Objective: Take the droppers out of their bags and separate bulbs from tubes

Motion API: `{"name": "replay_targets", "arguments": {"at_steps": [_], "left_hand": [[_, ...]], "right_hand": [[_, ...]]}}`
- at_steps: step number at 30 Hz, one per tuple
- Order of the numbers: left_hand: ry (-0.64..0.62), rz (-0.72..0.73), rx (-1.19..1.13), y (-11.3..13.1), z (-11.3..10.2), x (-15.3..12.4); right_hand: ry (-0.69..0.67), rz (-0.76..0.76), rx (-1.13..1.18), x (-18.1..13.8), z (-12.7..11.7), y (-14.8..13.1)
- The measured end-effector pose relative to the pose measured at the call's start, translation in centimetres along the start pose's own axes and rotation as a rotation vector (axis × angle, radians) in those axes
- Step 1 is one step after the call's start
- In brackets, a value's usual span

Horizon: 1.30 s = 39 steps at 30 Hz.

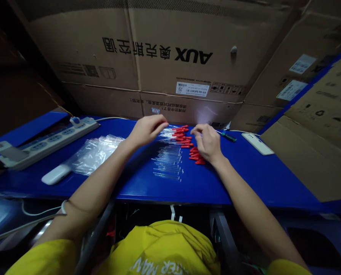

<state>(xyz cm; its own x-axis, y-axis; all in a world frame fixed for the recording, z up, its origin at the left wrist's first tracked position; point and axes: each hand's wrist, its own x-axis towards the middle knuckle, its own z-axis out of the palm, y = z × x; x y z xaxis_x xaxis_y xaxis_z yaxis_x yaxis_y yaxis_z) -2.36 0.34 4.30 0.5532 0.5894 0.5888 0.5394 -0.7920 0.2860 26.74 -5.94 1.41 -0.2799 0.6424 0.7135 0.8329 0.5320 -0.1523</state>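
On a blue table (245, 179) lie several clear thin tubes (168, 162) in a row, some fitted with red caps (180, 135). My left hand (146, 130) is closed in a pinch on the capped tubes at the far end of the row. My right hand (207, 142) has its fingers curled over a small pile of loose red caps (195, 156), its fingertips pinched together on something I cannot make out.
A white power strip (49, 142) lies at the left, with clear plastic bags (94, 152) and a small white device (56, 174) beside it. A green-handled tool (227, 136) and a white phone (258, 143) lie at the right. Cardboard boxes (164, 57) wall the back and right.
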Motion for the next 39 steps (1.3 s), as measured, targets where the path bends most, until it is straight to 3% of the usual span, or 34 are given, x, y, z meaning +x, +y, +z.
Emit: {"name": "replay_targets", "arguments": {"at_steps": [4,10,17,32,39], "left_hand": [[-0.158,0.086,0.061,1.4,1.3,-0.4],[-0.156,0.072,0.080,0.6,2.2,-0.9],[-0.095,0.000,0.097,0.3,3.0,-1.1],[-0.129,-0.039,-0.017,1.3,4.1,-1.3],[-0.136,0.013,-0.081,1.7,4.7,-1.4]], "right_hand": [[-0.122,-0.175,0.018,-0.2,0.6,-2.2],[-0.208,-0.316,0.179,-1.3,2.1,-3.1],[-0.311,-0.270,0.127,-1.9,3.3,-4.3],[-0.349,-0.207,-0.010,-2.3,3.7,-4.3],[-0.216,-0.067,-0.014,-2.0,3.2,-4.1]]}}
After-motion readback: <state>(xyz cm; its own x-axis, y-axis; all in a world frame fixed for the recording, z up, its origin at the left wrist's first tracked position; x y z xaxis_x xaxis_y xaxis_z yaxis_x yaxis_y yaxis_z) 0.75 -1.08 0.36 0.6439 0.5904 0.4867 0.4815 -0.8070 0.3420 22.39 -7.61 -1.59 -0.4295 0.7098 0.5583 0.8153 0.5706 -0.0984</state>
